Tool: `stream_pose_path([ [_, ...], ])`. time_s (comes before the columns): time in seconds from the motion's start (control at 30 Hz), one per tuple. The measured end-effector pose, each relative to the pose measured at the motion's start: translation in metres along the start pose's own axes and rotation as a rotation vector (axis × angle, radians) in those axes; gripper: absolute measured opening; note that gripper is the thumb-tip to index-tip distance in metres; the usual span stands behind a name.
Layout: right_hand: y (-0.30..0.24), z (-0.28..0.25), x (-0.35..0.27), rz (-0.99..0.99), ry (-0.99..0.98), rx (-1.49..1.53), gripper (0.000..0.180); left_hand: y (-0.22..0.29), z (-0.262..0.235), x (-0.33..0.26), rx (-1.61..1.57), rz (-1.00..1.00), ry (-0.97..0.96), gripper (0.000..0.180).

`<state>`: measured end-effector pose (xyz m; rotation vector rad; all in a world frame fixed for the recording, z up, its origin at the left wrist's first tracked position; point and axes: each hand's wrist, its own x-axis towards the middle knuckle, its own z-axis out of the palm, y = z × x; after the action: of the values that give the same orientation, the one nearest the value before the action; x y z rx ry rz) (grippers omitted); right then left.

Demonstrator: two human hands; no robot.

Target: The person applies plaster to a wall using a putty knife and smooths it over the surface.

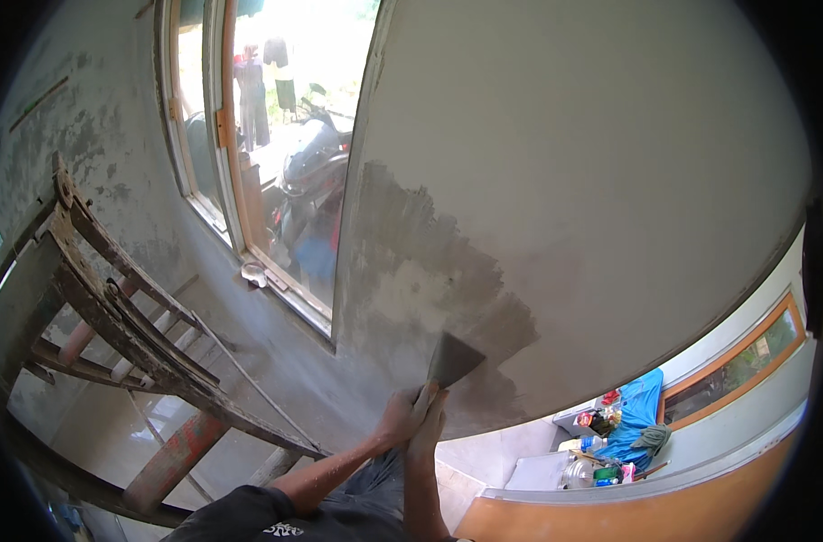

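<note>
grey plaster wall (592, 163) fills the upper right of your view, its lower left part darker and streaked where wet filler (430, 271) has been spread, with an open window (276, 181) to its left showing a parked scooter (308, 172) and hanging clothes outside. you hold a putty knife (454, 359) flat to the wall near the bottom edge of the dark patch; its wide blade fans up and to the right, and its handle runs down and to the left into your grip, so the tool's long axis slants from lower left to upper right. both hands meet on that handle: your left hand (401, 420) is clenched around it from the left, and your right hand (427, 425) is pressed in beside it, fingers wrapped on the same handle, though where one grip ends and the other starts is hard to tell. the blade lies just above and to the right of your knuckles, touching the wall, with the smoother pale plaster beyond it further right. a paint-spattered wooden ladder (113, 316) leans at your left, well apart from the hands. below right, a table with a blue cloth (637, 406) and bottles (601, 452) sits by a lower window.
</note>
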<state>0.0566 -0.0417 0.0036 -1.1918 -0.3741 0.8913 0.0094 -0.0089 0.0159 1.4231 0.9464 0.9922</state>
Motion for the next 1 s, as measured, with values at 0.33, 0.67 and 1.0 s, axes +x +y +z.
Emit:
stream_pose_path([
  [0.33,-0.011,0.019,0.004,0.002,-0.059,0.06,0.054,0.009,-0.014,0.006,0.024,0.037,-0.007,0.045],
  [0.67,-0.017,0.023,0.01,0.032,-0.148,0.071,0.052,0.036,-0.019,0.016,-0.143,-0.039,-0.056,0.044],
  [1.0,-0.024,0.034,-0.001,0.015,-0.103,-0.011,0.052,0.028,-0.023,0.015,-0.047,-0.093,-0.033,0.04],
])
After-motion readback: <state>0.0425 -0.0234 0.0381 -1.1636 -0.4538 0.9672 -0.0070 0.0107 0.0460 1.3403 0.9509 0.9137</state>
